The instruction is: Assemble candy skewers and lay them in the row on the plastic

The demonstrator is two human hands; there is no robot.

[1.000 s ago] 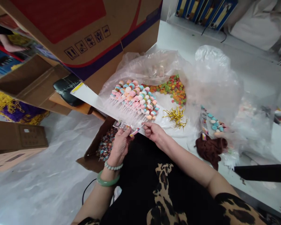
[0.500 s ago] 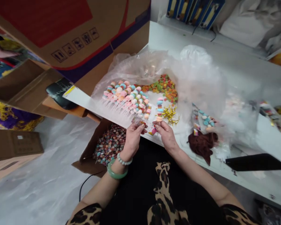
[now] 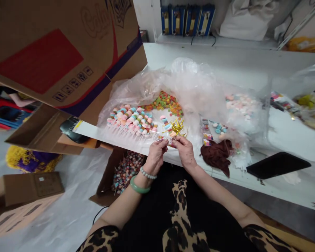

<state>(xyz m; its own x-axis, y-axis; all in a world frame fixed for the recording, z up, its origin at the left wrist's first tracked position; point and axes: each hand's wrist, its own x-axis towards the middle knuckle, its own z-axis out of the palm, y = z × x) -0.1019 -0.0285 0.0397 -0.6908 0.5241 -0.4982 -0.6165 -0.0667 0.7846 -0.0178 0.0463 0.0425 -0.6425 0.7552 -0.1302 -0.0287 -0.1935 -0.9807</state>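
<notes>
My left hand (image 3: 157, 153) and my right hand (image 3: 184, 150) meet at the table's front edge, fingertips pinched close together. From the right fingers rises a candy skewer (image 3: 168, 125) of pink, blue and orange pieces, tilted to the left. Between the fingertips is a small clear wrapper with coloured print, which the left fingers pinch; most of it is hidden. Just behind lie gold twist ties (image 3: 180, 126). To the left, a pile of similar candy skewers (image 3: 131, 119) rests with white sticks toward me. Small gummy rings (image 3: 165, 103) are heaped farther back.
A large cardboard box (image 3: 99, 87) stands on the left. Below the table edge, an open carton (image 3: 105, 175) holds many wrapped candies (image 3: 126, 171). Clear plastic bags (image 3: 191, 80) spread behind. On the right are a brown cloth (image 3: 216, 154) and a black flat object (image 3: 278, 165).
My hands have come closer together, and the skewer has gone from upright to leaning left. The wrapper is now less visible between my fingers. My view has turned to the right.
</notes>
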